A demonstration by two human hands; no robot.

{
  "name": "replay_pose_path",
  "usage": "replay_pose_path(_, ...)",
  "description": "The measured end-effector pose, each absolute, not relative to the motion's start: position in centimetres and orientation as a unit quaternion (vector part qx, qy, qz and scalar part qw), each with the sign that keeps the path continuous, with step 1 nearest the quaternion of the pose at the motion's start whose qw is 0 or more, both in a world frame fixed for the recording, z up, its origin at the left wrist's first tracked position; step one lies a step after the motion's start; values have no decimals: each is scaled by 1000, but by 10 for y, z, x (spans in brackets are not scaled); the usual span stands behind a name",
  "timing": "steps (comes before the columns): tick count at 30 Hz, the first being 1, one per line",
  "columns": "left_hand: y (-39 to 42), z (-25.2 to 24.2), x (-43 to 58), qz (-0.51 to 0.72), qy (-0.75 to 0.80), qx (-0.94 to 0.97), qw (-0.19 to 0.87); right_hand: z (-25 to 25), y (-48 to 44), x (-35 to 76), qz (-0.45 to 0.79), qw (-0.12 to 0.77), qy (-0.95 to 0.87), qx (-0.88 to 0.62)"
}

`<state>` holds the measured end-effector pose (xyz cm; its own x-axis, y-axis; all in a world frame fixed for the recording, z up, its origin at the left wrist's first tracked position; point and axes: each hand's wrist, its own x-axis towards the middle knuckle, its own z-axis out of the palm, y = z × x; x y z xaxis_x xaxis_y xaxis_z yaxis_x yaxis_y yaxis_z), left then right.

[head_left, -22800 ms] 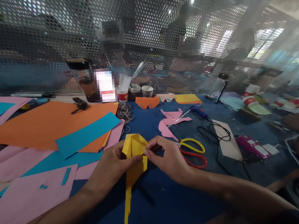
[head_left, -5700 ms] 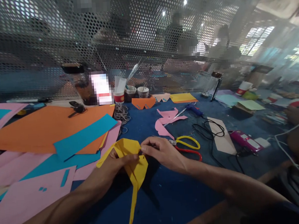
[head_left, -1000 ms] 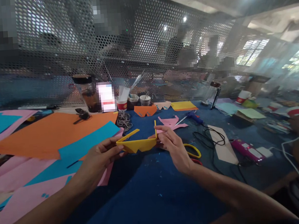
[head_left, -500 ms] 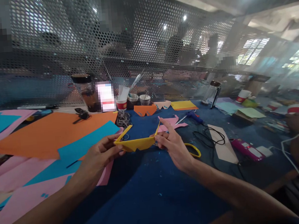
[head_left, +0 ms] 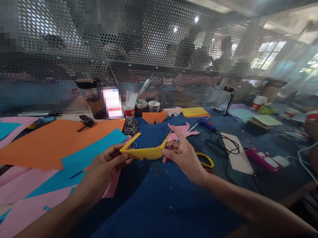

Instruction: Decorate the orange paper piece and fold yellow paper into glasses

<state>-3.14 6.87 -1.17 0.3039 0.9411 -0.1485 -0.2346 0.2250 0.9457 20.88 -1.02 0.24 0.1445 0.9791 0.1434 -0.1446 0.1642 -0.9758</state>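
Note:
A folded yellow paper piece, shaped like a glasses frame with two side arms, is held above the blue table. My left hand pinches its left corner between thumb and fingers. At the right corner my right hand grips it with the thumb and fingers, the index finger stretched along the right side arm. Behind it lie an orange cut paper piece and pink paper cutouts. Yellow-handled scissors lie beside my right wrist, partly hidden.
Large orange and blue paper sheets cover the left side. A glue gun with a black cord, a magenta device and a jar are on the table. Another person's hand is at the far right.
The yellow paper has tilted slightly and its right corner has shifted a little left. My right thumb has moved slightly left against it. My left hand has barely moved.

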Motion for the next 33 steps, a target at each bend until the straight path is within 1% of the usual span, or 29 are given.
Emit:
replay_pose_path(4,68,-10,-31,429,398,445,678,2,-10,208,461,600,-476,-448)
replay_pose_path(6,68,-10,-32,427,400,446,677,2,-10,210,441,597,-489,-458)
replay_pose_path(12,64,-10,-31,413,386,479,672,9,-10,227,252,580,-541,-555)
replay_pose_path(14,61,-6,-30,399,377,495,673,11,-7,232,229,583,-544,-559)
replay_pose_path(17,56,-2,-29,368,374,511,681,11,-2,234,283,585,-523,-552)
replay_pose_path(19,54,-2,-29,349,366,519,689,10,-1,231,360,574,-501,-539)
replay_pose_path(22,50,-3,-29,326,334,532,706,8,-1,226,476,558,-482,-479)
replay_pose_path(24,49,-4,-28,312,319,546,709,9,-2,224,518,539,-488,-450)
replay_pose_path(26,47,-2,-28,302,318,564,700,9,-4,222,517,510,-514,-456)
replay_pose_path(29,43,2,-28,288,324,583,687,7,-5,220,480,471,-562,-482)
replay_pose_path(33,36,10,-30,262,312,593,694,5,-7,216,445,461,-596,-483)
